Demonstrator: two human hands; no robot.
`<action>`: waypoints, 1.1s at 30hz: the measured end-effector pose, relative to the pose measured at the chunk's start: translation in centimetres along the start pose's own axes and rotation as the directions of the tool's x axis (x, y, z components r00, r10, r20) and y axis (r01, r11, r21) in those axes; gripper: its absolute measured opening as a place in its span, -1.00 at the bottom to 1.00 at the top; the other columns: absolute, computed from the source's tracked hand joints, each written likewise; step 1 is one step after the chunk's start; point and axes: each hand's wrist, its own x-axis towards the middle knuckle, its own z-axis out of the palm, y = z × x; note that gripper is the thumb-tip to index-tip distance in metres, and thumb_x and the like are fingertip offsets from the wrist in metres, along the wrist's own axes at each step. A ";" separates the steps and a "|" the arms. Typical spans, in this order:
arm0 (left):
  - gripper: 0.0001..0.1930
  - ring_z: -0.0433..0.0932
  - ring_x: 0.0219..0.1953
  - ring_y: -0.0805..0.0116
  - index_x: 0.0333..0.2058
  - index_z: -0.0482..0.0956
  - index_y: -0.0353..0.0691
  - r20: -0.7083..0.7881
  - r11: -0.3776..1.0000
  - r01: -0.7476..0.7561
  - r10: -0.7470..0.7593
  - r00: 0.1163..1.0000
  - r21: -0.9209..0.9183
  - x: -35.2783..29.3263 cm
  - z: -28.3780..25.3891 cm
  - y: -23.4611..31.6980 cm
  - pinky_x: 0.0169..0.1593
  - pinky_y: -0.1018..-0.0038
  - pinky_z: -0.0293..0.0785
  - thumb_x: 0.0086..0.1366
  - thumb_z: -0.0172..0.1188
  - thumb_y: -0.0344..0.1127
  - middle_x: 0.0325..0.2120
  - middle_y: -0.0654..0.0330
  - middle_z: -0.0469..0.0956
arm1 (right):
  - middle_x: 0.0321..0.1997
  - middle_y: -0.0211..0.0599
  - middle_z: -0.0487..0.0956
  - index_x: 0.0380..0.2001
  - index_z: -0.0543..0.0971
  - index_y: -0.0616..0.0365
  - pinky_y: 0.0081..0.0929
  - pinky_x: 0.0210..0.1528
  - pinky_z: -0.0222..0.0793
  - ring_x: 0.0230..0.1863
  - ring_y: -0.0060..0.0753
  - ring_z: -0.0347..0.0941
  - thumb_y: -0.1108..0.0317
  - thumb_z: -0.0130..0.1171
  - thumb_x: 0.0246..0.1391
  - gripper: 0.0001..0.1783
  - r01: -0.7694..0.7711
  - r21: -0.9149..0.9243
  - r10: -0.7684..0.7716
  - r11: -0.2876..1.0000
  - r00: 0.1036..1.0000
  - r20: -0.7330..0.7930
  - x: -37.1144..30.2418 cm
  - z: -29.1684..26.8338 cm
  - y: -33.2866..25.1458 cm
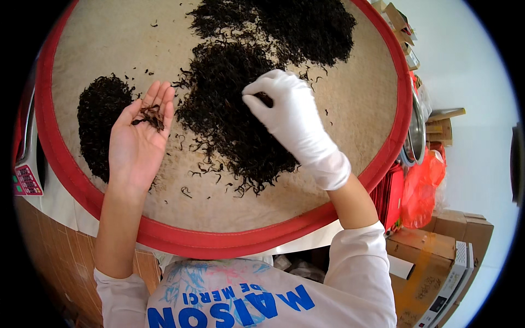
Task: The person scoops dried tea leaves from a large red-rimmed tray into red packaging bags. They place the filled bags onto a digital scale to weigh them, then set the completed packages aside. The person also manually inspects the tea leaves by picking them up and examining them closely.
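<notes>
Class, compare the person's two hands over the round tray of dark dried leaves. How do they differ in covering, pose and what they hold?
1. The right hand wears a white glove; the left hand is bare.
2. The left hand lies palm up and open; the right hand faces down, fingertips pinched.
3. The left hand cups a few loose leaves; the right hand pinches leaves at the middle pile.

Both hover over the red-rimmed tray.

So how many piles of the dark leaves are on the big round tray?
3. One small pile lies left of the bare left hand, one big pile under the gloved right hand, one at the top edge, partly cut off.
</notes>
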 end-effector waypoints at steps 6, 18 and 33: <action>-0.62 0.39 0.17 0.21 0.09 0.33 -0.50 0.022 0.999 0.041 -0.041 0.999 -0.011 0.0 -0.4 -0.1 0.25 0.39 0.35 0.45 -0.25 -0.36 0.07 -0.01 0.42 | -0.48 -0.27 0.50 -0.57 0.62 0.07 -0.26 -0.27 0.37 -0.34 -0.17 0.46 0.23 0.32 -0.11 -0.83 -0.004 -0.194 0.016 0.981 0.998 0.060 0.3 3.2 -1.4; -0.60 0.41 0.15 0.20 0.10 0.33 -0.49 0.085 0.971 0.158 -0.175 0.981 0.178 -0.2 -0.8 -1.7 0.21 0.39 0.38 0.44 -0.21 -0.30 0.07 -0.04 0.42 | -0.29 -0.42 0.62 -0.26 0.63 0.26 -0.63 -0.13 0.37 -0.25 -0.66 0.44 0.27 0.23 0.14 -0.76 -0.595 0.582 0.331 0.554 0.799 0.502 1.8 -2.1 -2.7; -0.64 0.37 0.18 0.18 0.10 0.31 -0.49 0.004 1.000 0.000 0.000 1.000 0.030 0.3 -0.6 0.5 0.24 0.35 0.37 0.42 -0.17 -0.38 0.09 -0.02 0.39 | -0.36 -0.20 0.59 -0.41 0.66 0.05 -0.30 -0.18 0.46 -0.28 -0.13 0.53 0.41 0.24 -0.06 -0.90 0.219 0.116 -0.234 0.969 0.962 0.139 6.3 1.5 -2.6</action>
